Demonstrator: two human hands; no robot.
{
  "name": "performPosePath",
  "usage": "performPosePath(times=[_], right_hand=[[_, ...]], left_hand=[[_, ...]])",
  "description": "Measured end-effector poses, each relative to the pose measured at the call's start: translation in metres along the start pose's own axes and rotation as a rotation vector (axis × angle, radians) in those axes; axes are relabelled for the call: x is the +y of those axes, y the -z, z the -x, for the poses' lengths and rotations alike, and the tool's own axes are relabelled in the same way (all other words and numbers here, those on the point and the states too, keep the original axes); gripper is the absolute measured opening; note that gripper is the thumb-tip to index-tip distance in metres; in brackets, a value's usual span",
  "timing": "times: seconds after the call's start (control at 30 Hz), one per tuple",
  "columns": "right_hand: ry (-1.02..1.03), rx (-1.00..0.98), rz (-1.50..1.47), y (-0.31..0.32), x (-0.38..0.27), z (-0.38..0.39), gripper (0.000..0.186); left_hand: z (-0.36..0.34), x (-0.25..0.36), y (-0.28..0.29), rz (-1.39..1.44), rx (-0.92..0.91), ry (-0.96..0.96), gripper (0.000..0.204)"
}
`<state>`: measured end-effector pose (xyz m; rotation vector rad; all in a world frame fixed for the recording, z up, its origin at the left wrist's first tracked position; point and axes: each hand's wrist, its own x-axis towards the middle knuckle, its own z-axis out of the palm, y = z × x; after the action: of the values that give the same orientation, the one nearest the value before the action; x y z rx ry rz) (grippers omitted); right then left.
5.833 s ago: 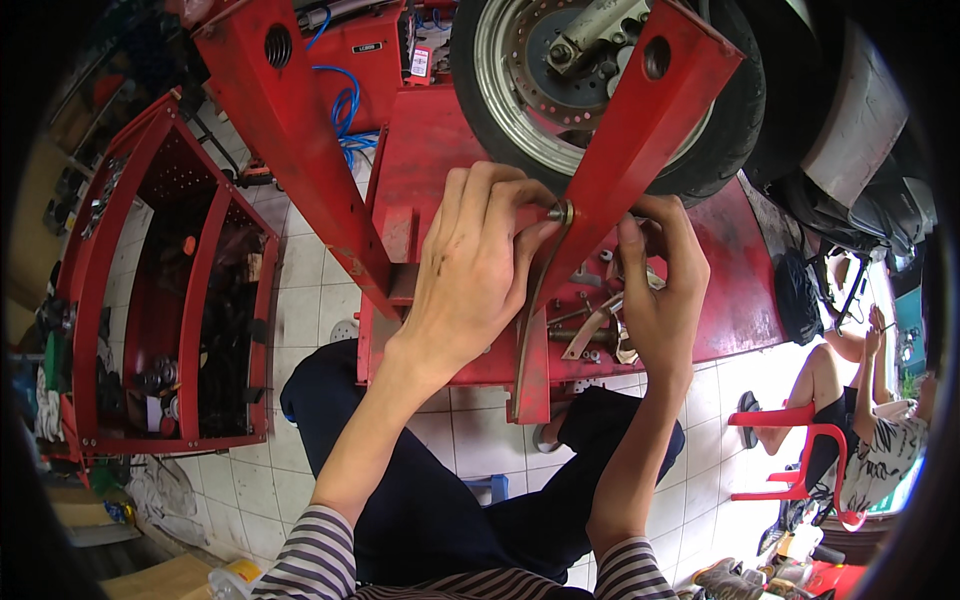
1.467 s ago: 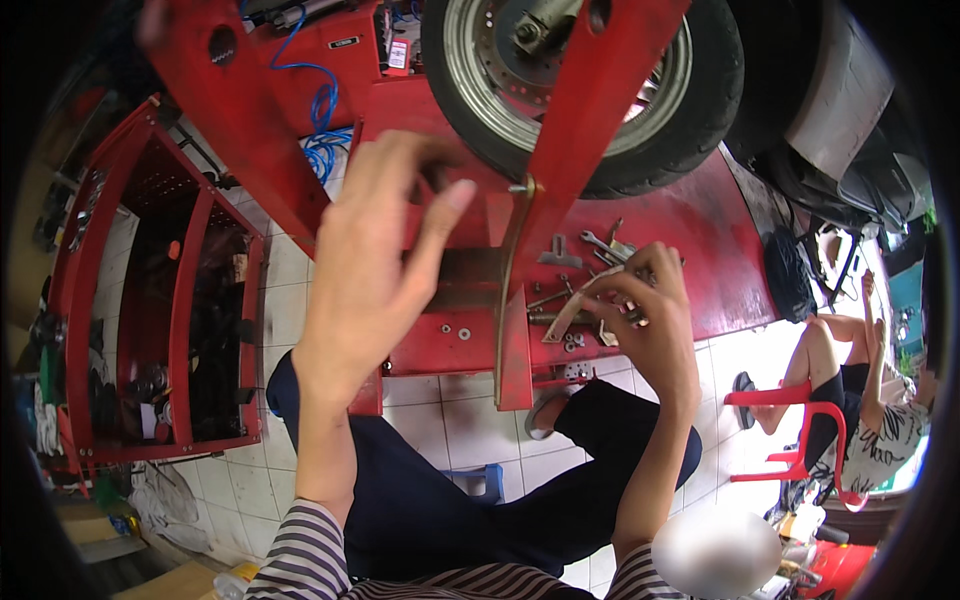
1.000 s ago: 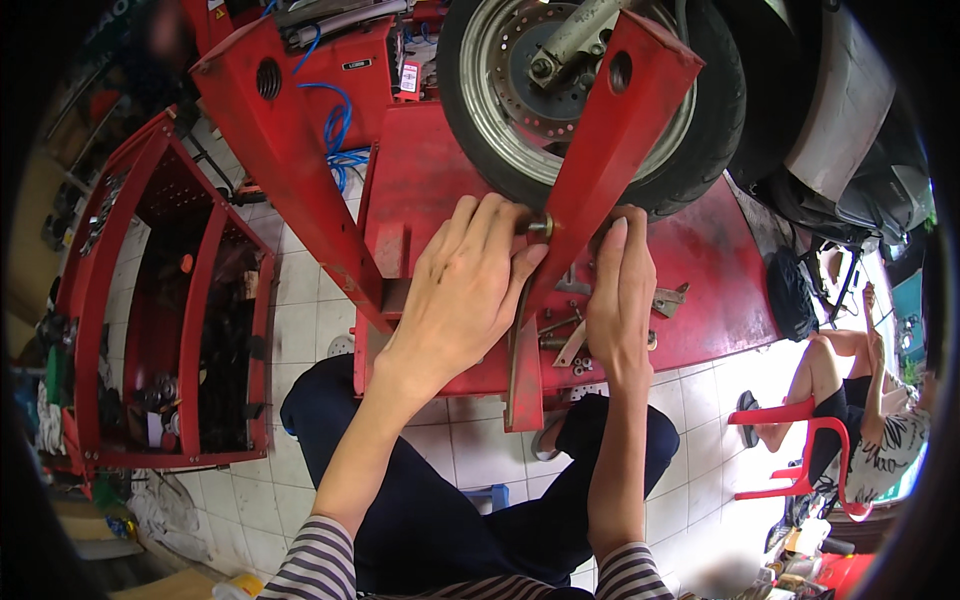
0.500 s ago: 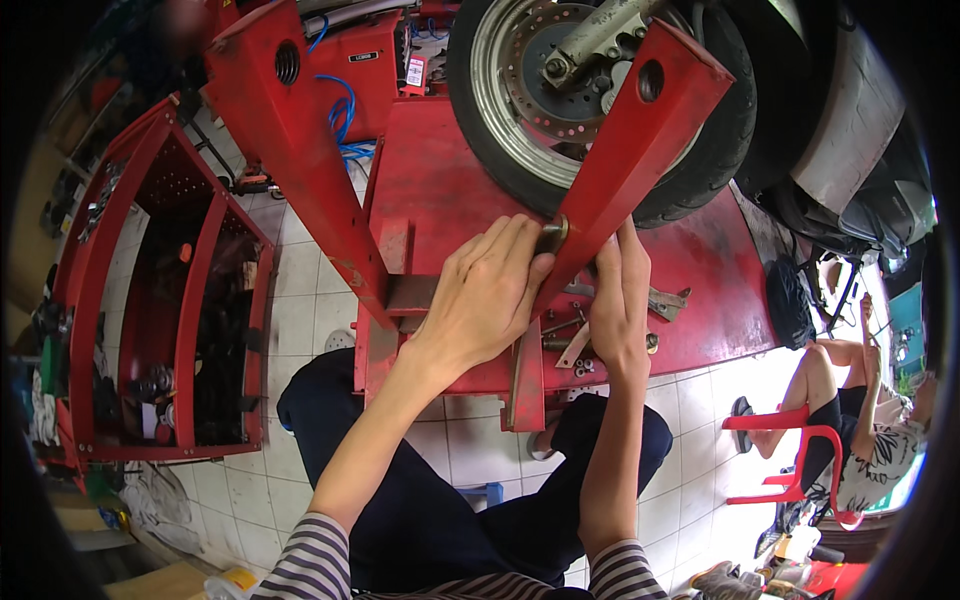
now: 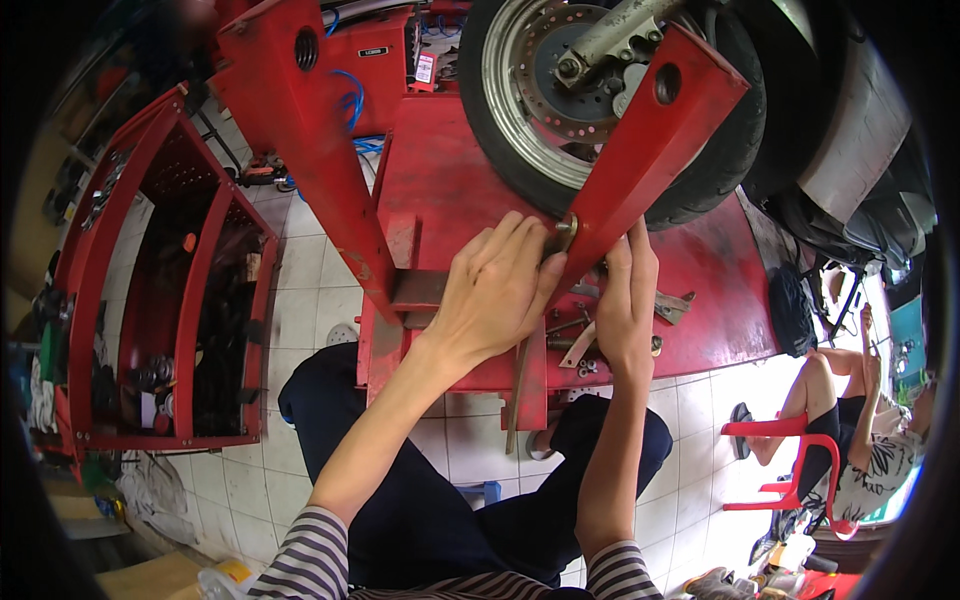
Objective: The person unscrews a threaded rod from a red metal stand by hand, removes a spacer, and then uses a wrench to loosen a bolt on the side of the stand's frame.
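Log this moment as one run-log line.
left hand: on brass nut | right hand: against red arm | wheel: clamped

A motorcycle repair workshop — red lift platform; clamped wheel; red tool cart.

The lift platform is painted bright red, and so are the two slanted clamp arms that flank the wheel. The tyre is black around a silver brake disc. A brass-coloured bolt head sits at the lower end of the right clamp arm. The tool cart is red as well (its shelves are dark inside). The floor tiles are white with grey joints. The person's sleeves carry navy and white stripes, the trousers are dark navy. A plastic chair is red, and a coiled hose is blue.
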<state>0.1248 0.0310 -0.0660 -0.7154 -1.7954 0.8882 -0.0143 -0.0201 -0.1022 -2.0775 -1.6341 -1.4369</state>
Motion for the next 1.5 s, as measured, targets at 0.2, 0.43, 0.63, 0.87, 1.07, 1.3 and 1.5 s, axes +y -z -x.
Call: performPosePath(times=[0.2, 0.43, 0.63, 0.87, 1.07, 1.3, 1.5], right_hand=[[-0.041, 0.005, -0.011, -0.002, -0.003, 0.002, 0.032], [-0.007, 0.002, -0.051, -0.001, 0.0, 0.001, 0.032], [0.013, 0.004, -0.05, 0.001, -0.001, 0.001, 0.029], [-0.013, -0.003, -0.056, 0.001, 0.003, 0.0, 0.023], [-0.074, -0.013, -0.148, 0.003, 0.001, 0.002, 0.025], [-0.078, -0.019, -0.153, 0.003, 0.007, 0.003, 0.026], [-0.061, -0.014, -0.179, 0.002, 0.007, 0.004, 0.027]], left_hand=[[0.003, -0.005, -0.008, -0.068, 0.11, -0.078, 0.018], [0.002, 0.0, -0.006, -0.082, 0.114, -0.052, 0.017], [0.001, 0.003, -0.006, -0.055, 0.108, -0.021, 0.014], [0.001, 0.003, -0.002, -0.102, 0.078, -0.015, 0.016], [0.0, 0.006, -0.003, -0.056, 0.092, -0.018, 0.013], [0.001, 0.007, -0.004, -0.05, 0.123, -0.033, 0.015], [0.004, -0.001, -0.007, -0.08, 0.087, -0.061, 0.016]])
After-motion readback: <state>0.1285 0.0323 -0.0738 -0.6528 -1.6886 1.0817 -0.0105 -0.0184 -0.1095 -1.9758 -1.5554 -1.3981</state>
